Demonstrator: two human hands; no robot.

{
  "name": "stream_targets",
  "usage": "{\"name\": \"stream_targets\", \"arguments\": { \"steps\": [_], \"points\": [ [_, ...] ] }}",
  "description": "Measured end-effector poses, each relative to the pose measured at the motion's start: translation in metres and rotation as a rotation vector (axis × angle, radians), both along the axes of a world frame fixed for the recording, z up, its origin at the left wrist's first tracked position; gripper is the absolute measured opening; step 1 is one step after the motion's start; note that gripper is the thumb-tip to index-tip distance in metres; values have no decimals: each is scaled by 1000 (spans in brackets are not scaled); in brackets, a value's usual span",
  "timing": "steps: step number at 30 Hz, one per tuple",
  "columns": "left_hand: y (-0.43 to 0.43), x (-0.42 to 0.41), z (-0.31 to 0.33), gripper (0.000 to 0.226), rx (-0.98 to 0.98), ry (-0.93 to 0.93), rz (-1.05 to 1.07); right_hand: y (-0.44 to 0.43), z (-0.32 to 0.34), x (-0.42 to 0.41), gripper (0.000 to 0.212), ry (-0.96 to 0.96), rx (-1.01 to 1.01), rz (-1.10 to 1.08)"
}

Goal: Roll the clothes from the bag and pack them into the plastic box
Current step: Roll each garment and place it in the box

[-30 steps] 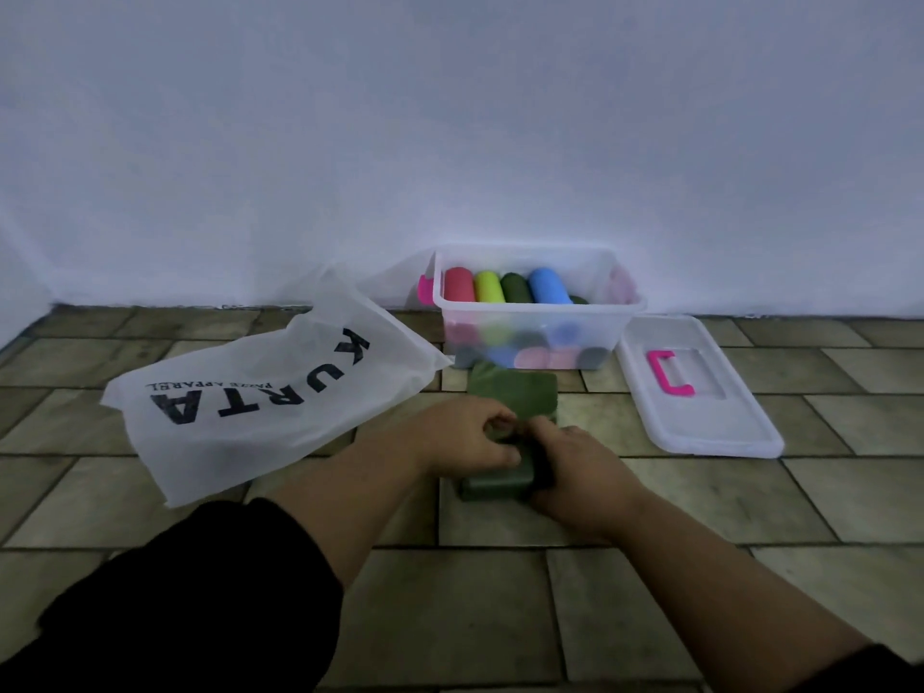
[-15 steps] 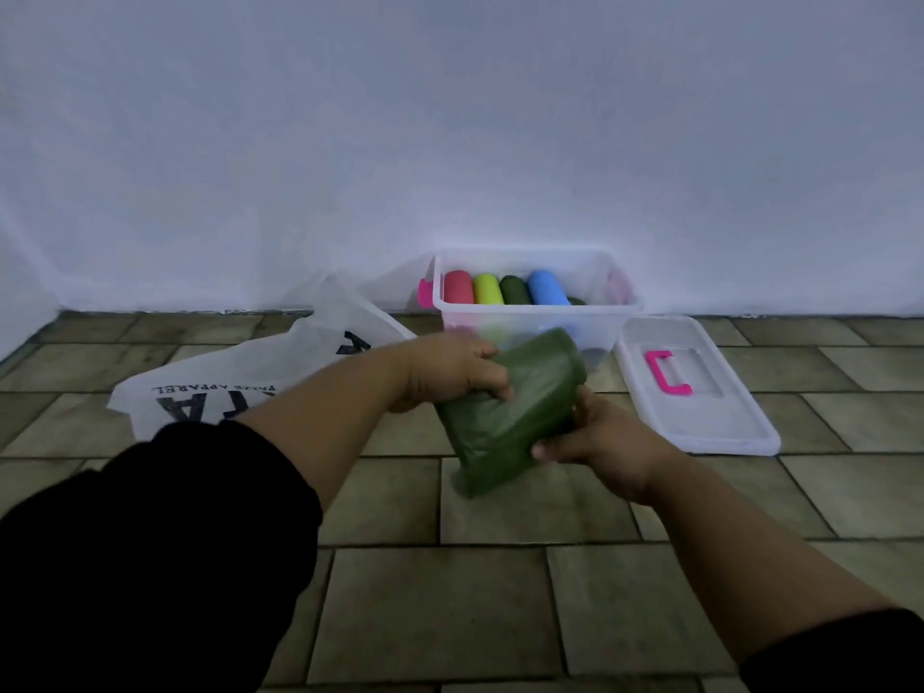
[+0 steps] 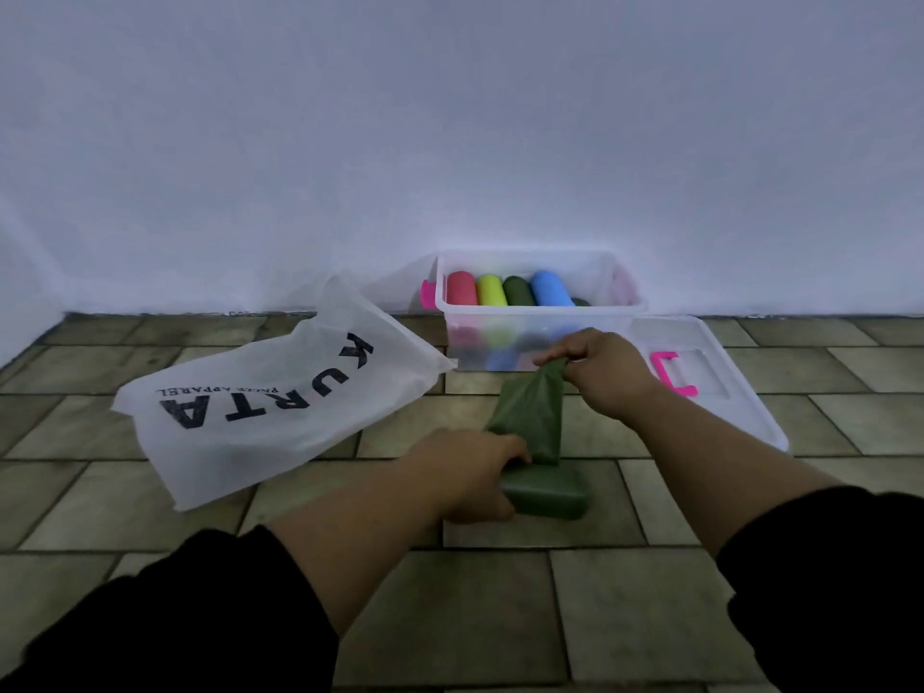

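Observation:
A dark green cloth [image 3: 531, 422] lies partly rolled on the tiled floor. My left hand [image 3: 470, 480] grips its rolled end [image 3: 547, 495] low on the floor. My right hand [image 3: 597, 370] pinches the loose far end and holds it pulled up and taut. Behind it stands the clear plastic box [image 3: 540, 337] against the wall, holding red, yellow-green, dark green and blue rolls on top of more rolls. The white bag [image 3: 270, 402] printed KURTA lies flat to the left.
The box's clear lid [image 3: 720, 382] with a pink handle lies on the floor right of the box. A white wall [image 3: 450, 142] closes off the back. Tiled floor spreads in front and to both sides.
The green roll, lifted between both hands half a second ago, is back down on the floor. My right hand has drawn its loose end out toward the box.

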State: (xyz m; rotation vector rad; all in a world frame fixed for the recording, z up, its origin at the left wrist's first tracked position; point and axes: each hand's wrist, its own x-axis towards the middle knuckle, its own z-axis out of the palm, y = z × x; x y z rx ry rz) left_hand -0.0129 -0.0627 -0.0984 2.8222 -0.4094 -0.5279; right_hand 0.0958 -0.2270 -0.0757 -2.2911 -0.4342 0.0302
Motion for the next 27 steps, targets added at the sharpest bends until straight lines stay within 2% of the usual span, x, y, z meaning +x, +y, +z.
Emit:
{"name": "stream_targets", "arguments": {
  "steps": [3,6,7,9,11,12,13,15,17,20,23,27],
  "points": [
    [0,0,-21,54,21,-45,43,1,-8,-1,28,-195,-65,-83],
    [5,2,-27,58,-28,-22,53,5,-5,-18,26,-293,0,-137],
    [7,3,-26,60,-109,12,66,7,-3,-25,20,-273,-13,-104],
    [12,8,-19,53,-382,63,187,11,1,-43,14,-140,-174,28],
    [17,20,-11,35,-526,-34,357,17,-4,-63,7,35,-366,166],
    [19,26,-7,30,-488,-85,385,20,-9,-72,8,73,-438,206],
    [19,32,-4,29,-422,-92,367,23,-16,-81,25,80,-507,238],
    [12,38,-1,32,-256,-25,274,30,-31,-94,55,50,-620,287],
    [4,42,-3,34,-116,76,262,36,-39,-103,67,32,-661,325],
    [-2,49,-8,38,3,96,264,36,-41,-106,59,-4,-610,358],
    [-3,51,-10,43,117,47,144,32,-38,-106,50,-20,-543,456],
    [-4,54,-9,43,243,29,38,28,-37,-110,59,-48,-617,498]
  ]
}}
